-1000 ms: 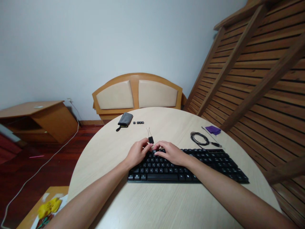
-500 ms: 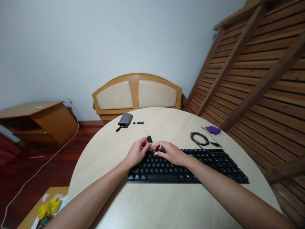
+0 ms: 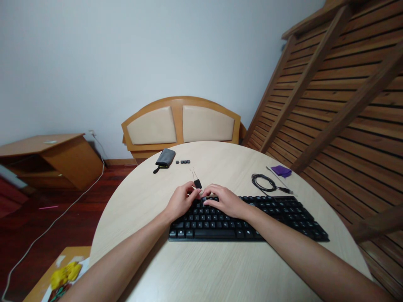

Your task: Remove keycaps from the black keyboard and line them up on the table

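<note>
A black keyboard (image 3: 217, 225) lies along the near part of the round table. My left hand (image 3: 182, 200) is closed at the keyboard's upper left edge, thumb and forefinger pinched on a wire keycap puller (image 3: 197, 183). The puller has a black middle, and its thin wires point away from me. Close beside it, my right hand (image 3: 224, 201) rests over the top rows, its thumb and fingers curled in around a spot near the left fingertips. What lies between the right fingers is too small to make out. Several loose black keycaps (image 3: 185, 162) stand in a row beyond the hands.
A grey pouch (image 3: 166, 157) lies left of the loose keycaps. At the right are a coiled black cable (image 3: 263, 182), a thin rod (image 3: 277, 178) and a purple cloth (image 3: 281, 171). The table's (image 3: 138, 188) curved edge runs around; a wooden slatted panel (image 3: 340, 105) leans at the right.
Almost nothing differs. The right hand's knuckles have risen very slightly, while the left hand keeps its place with the keycap puller.
</note>
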Demonstrator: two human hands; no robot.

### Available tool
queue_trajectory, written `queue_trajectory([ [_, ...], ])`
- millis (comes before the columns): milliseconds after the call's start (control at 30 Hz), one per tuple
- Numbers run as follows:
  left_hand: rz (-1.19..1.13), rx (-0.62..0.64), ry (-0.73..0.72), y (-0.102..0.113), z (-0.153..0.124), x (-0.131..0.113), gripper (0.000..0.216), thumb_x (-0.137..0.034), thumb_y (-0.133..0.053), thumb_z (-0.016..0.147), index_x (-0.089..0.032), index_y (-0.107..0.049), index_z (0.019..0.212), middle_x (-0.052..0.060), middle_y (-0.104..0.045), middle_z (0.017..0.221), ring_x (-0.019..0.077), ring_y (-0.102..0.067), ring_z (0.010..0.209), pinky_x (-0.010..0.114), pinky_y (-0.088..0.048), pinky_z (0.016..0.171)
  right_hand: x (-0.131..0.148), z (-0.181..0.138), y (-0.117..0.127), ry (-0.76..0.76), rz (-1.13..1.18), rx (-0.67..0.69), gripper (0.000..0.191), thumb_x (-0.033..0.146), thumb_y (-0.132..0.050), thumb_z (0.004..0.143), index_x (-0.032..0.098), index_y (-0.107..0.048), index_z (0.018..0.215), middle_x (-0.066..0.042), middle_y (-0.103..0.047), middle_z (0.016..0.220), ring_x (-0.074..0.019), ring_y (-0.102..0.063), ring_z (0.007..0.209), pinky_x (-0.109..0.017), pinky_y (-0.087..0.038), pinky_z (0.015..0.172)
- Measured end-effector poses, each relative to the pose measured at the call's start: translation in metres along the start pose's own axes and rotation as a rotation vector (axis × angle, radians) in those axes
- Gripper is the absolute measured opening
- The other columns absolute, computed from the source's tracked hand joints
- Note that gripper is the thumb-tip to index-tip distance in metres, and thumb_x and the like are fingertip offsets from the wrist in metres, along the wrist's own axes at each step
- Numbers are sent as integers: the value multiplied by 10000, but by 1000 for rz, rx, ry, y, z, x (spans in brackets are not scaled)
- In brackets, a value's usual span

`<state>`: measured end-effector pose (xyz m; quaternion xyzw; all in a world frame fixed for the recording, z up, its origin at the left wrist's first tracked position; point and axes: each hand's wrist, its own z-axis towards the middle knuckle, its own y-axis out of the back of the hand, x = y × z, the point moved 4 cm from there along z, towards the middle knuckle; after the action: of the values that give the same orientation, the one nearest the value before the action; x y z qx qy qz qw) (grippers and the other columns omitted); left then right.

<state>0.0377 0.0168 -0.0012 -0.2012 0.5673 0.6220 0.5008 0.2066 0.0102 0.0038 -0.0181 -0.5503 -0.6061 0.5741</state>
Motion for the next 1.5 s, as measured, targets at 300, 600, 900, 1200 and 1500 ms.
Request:
queue_trajectory([
  [300,56,-52,38,1,1,4,242,-391,-508,925,-195,-565,793,27,-707,734,187,-657,685,263,-444,634,-3,4,10,-129,13,-129,148,253,-641,865,196,-640,1001,-19,-662,909,-154,-616,845,-280,-469,781],
  [600,94,-39,49,1,-1,5,227,-383,-508,920,-202,-591,812,25,-718,737,188,-658,678,268,-448,644,-30,32,24,-284,-372,-62,152,268,-636,839,234,-649,987,6,-691,826,-154,-621,748,-242,-402,637],
  [900,73,-23,74,0,-2,3,216,-377,-500,923,-211,-571,803,11,-724,744,183,-662,684,259,-450,644,-62,89,18,-422,-703,54,202,261,-540,895,235,-646,1065,-51,-721,982,-206,-646,886,-273,-416,729],
  [1200,55,-18,101,0,-2,3,211,-376,-503,922,-215,-563,800,14,-734,746,189,-672,690,266,-453,638,-93,138,7,-470,-738,44,223,244,-537,896,233,-648,1088,-96,-708,1063,-242,-640,986,-311,-432,815],
  [1500,57,-12,112,0,-3,3,213,-367,-501,927,-212,-562,794,12,-734,748,187,-667,684,269,-444,632,-119,168,4,-555,-696,-8,227,245,-574,875,253,-662,1084,-78,-697,1100,-227,-632,1007,-297,-449,813],
])
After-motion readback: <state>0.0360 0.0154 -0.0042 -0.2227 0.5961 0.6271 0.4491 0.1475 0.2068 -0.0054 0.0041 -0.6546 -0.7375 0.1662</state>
